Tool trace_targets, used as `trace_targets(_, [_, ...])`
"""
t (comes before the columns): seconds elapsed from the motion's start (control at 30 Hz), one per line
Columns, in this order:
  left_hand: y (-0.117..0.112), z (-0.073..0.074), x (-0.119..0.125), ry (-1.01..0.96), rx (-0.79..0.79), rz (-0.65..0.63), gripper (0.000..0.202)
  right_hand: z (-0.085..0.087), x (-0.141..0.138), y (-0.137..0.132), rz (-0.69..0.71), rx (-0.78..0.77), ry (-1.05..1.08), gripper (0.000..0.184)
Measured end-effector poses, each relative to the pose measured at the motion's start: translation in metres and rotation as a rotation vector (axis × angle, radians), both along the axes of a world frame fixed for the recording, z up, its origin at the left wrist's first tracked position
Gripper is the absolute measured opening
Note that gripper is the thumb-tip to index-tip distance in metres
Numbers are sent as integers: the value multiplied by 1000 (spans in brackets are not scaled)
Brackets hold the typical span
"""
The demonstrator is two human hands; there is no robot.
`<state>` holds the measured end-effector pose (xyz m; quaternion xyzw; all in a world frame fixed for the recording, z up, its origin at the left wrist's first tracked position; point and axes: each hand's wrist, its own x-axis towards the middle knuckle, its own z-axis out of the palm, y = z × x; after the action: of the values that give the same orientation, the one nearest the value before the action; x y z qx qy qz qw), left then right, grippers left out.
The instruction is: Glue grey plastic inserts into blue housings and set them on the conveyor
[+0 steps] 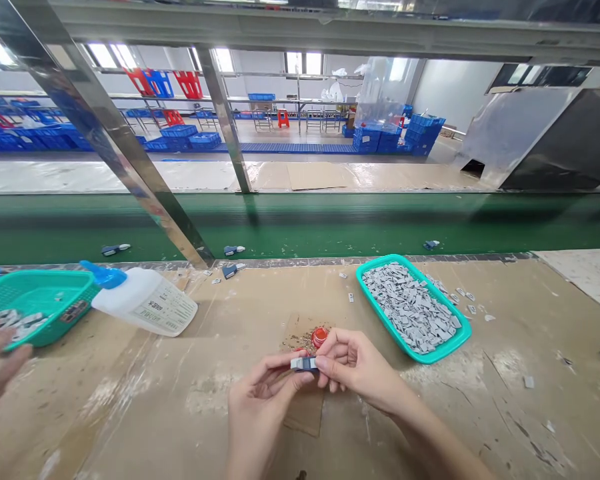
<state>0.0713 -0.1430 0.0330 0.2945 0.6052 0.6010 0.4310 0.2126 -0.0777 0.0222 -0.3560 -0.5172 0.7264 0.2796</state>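
Observation:
Between my fingertips is a small dark blue and light grey plastic part [304,364], held low over the table. My left hand [270,387] pinches its left end, thumb below and fingers behind. On its right end, my right hand [350,363] closes thumb and forefinger; whether they also hold a separate small piece is hidden. Just behind my hands sits a small red cap or dish [319,336] with brown crumbs around it. A flat piece of cardboard [305,415] lies beneath. To the right, a turquoise basket [413,353] holds many small grey pieces [410,307].
At left a white bottle with a blue nozzle [147,303] leans by another turquoise basket [75,320]. Another person's hand [0,367] reaches in there. A green conveyor belt [300,223] runs behind, carrying several blue-grey parts [234,251]. A metal post [130,160] slants at left.

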Motion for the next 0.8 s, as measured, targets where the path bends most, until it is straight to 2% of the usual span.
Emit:
trace_targets(0.13, [3,-4,-1,72,32,-21,15,-8,3,2,71,-15,-33,41])
trace_targets(0.23, [9,-6,-3,57,20,-91,18,-15,3,3,99,-15,-6,44])
trace_targets(0.4, [16,-8,-5,-5,35,-124,22,-14,-1,2,54,-13,109,42])
trace_targets(0.57, [26,-17,-5,-68,76,-323,43,-5,-3,2,-99,51,106,37])
trace_targets(0.63, [32,-19,-6,-36,77,-400,45,0,3,7,-73,84,66,33])
trace_targets(0.7, [40,-19,-11,17,73,-431,47,4,19,17,-64,198,-19,28])
trace_targets(0.73, [45,-18,-15,50,74,-426,48,5,31,25,-114,298,-97,24])
trace_targets(0.8, [58,-18,-25,148,86,-381,50,4,58,41,-327,540,-354,15])
